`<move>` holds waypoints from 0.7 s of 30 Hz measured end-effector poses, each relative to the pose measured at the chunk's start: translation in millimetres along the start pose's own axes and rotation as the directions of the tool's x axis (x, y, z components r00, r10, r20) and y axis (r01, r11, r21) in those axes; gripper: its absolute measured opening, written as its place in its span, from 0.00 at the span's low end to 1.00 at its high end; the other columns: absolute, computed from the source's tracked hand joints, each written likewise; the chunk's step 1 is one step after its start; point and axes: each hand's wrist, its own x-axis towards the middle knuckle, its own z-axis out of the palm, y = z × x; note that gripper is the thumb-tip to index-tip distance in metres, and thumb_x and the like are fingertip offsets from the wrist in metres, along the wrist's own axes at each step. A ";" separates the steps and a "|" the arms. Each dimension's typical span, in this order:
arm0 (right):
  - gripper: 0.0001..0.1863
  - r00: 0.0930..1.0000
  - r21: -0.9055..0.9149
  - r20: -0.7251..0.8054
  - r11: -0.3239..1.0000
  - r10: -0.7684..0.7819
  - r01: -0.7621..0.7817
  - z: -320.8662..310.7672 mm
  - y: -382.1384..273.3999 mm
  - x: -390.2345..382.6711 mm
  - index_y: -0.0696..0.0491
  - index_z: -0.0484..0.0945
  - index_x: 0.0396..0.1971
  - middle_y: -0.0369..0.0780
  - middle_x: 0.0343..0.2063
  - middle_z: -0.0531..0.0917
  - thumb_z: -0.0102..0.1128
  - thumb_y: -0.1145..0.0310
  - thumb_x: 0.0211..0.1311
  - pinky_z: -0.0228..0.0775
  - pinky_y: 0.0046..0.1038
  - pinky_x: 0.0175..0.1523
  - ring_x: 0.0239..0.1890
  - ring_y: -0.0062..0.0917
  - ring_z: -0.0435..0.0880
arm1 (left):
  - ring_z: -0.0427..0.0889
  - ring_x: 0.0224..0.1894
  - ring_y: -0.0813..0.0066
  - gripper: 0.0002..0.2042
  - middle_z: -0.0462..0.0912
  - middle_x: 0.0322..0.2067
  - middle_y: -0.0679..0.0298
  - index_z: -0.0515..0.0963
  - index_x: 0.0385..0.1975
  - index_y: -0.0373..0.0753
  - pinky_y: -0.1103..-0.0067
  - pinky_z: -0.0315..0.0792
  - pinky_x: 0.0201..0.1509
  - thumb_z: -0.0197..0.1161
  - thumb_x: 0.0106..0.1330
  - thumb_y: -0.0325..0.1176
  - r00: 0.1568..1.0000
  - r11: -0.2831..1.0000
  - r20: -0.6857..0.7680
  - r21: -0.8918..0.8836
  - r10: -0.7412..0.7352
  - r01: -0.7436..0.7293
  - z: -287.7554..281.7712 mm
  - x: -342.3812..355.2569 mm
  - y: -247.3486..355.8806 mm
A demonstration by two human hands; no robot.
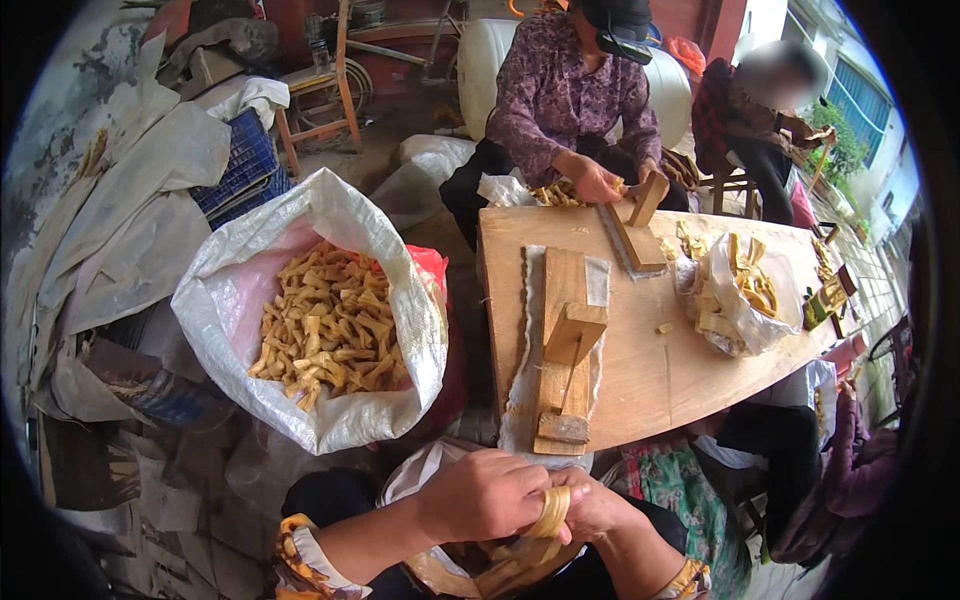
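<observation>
At the lower middle my left hand (482,497) and my right hand (597,508) meet with fingers closed around a yellowish pliable strip (552,512). Wound into a band of several layers, the strip shows between the two hands. Most of the fingertips are hidden behind the knuckles. Under my hands, an open bag (437,572) on my lap holds more yellowish strips, partly covered by my wrists. Just beyond my hands, a wooden jig with an upright block (575,335) lies on a cloth at the near end of the wooden table (640,375).
A white woven sack (215,290) full of small yellowish knotted pieces (325,335) stands to the left. On the table are a clear plastic bag (745,300) of strips and a second wooden jig (637,235). A person (575,110) works across from me; others sit at right.
</observation>
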 end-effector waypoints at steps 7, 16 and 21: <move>0.03 0.712 -0.059 -0.415 0.797 -0.567 0.600 21.4 1.5 4.0 0.60 0.80 0.33 0.36 0.30 0.84 0.62 0.75 0.62 0.72 0.16 0.37 0.30 0.14 0.79 | 0.82 0.37 0.67 0.14 0.81 0.40 0.62 0.82 0.38 0.36 0.73 0.77 0.40 0.71 0.50 0.31 0.900 0.987 -0.411 0.007 -0.145 0.162 2.9 4.0 4.9; 0.12 0.504 -0.976 0.075 0.042 -0.860 0.215 18.4 9.2 13.5 0.56 0.79 0.33 0.44 0.18 0.79 0.65 0.62 0.57 0.72 0.33 0.25 0.21 0.38 0.80 | 0.80 0.45 0.62 0.08 0.79 0.48 0.58 0.79 0.33 0.32 0.68 0.73 0.50 0.60 0.53 0.23 0.897 0.891 -0.023 -0.121 -0.442 0.437 9.4 -1.5 6.7; 0.13 0.664 -0.965 -0.111 0.240 -0.739 0.105 13.2 15.4 10.7 0.56 0.78 0.31 0.40 0.13 0.75 0.52 0.61 0.66 0.69 0.31 0.24 0.18 0.29 0.78 | 0.80 0.46 0.61 0.04 0.79 0.46 0.56 0.77 0.28 0.31 0.68 0.72 0.51 0.60 0.54 0.24 0.959 0.959 -0.056 -0.062 -0.279 0.275 15.7 -6.6 4.0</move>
